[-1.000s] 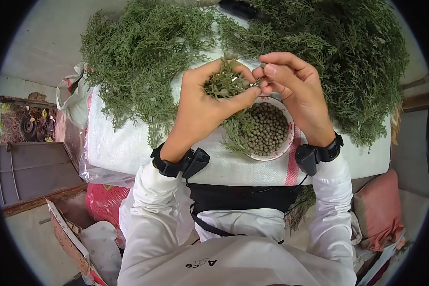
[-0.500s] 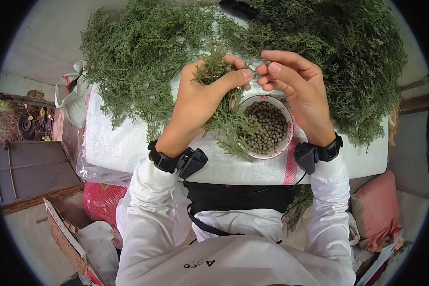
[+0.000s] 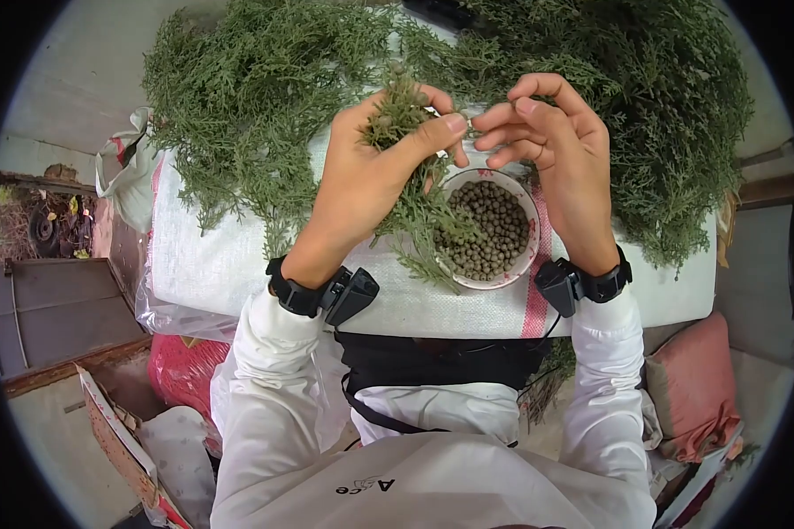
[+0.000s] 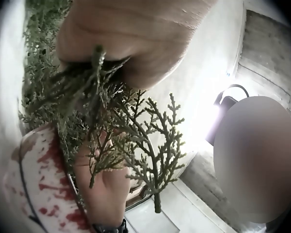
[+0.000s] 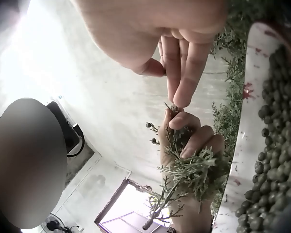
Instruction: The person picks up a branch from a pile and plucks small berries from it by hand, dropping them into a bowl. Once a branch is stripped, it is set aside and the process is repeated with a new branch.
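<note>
My left hand (image 3: 362, 181) holds a bunch of green conifer sprigs (image 3: 395, 119), with small round cones among the leaves; the lower leafy ends hang over the bowl's left side. Close to its fingertips is my right hand (image 3: 565, 145), thumb and index finger pinched together on a small round cone, mostly hidden by the fingers. Its other fingers stretch toward the sprigs, right at their tip in the right wrist view. Below both hands stands a white bowl (image 3: 533, 251) with red marks, filled with greenish-brown round cones (image 3: 494, 225).
Large heaps of leafy conifer branches lie on the table's left (image 3: 247, 115) and right (image 3: 644, 132) back. A white woven sheet (image 3: 212, 273) with a pink stripe covers the table. A black object (image 3: 441, 12) lies at the far edge. Red cushion (image 3: 697, 388) at lower right.
The left hand has shifted left and turned, drawing the sprigs with it. The right hand has moved slightly right and up, away from the left, its fingers more spread.
</note>
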Demonstrator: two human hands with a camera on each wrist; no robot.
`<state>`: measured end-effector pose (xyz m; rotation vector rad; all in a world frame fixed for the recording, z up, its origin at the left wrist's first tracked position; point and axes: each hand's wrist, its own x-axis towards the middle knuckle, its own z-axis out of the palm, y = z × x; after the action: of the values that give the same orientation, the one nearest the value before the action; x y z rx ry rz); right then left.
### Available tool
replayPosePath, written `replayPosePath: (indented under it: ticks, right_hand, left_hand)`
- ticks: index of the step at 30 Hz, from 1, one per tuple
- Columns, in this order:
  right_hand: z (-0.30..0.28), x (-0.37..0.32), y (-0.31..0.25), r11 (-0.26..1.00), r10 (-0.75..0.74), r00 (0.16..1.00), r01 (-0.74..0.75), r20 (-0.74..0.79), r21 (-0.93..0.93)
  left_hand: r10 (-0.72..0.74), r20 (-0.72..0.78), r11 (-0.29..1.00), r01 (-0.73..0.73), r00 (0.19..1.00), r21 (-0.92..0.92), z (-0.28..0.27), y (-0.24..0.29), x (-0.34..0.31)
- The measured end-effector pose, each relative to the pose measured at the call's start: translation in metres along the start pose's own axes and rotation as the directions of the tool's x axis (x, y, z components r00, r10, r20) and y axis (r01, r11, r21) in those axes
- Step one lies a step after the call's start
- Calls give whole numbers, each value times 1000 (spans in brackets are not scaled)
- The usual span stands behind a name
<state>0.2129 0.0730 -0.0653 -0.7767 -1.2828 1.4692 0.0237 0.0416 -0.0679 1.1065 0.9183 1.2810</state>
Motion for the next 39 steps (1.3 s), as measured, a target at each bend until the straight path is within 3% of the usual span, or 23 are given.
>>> replayPosePath:
  ticks: [8,15,25,32,39]
  right_hand:
    - [2,3,8,997,-78,995,79,66,-5]
    - [8,0,12,998,-17,983,6,183,63]
    - [10,-4,10,995,44,980,-60,192,80]
    - [11,-5,9,994,55,977,-75,207,86]
    - [12,-5,12,996,42,983,-56,177,73]
  left_hand:
    - [78,35,984,-83,996,155,0,-3,-2]
    - [48,-6,997,-47,999,67,3,0,-4]
    - [90,-22,995,-89,996,48,0,-1,-6]
    - [194,-13,968,-190,981,163,-1,-4,-7]
    - [189,-36,964,-178,981,199,-1,-3,-8]
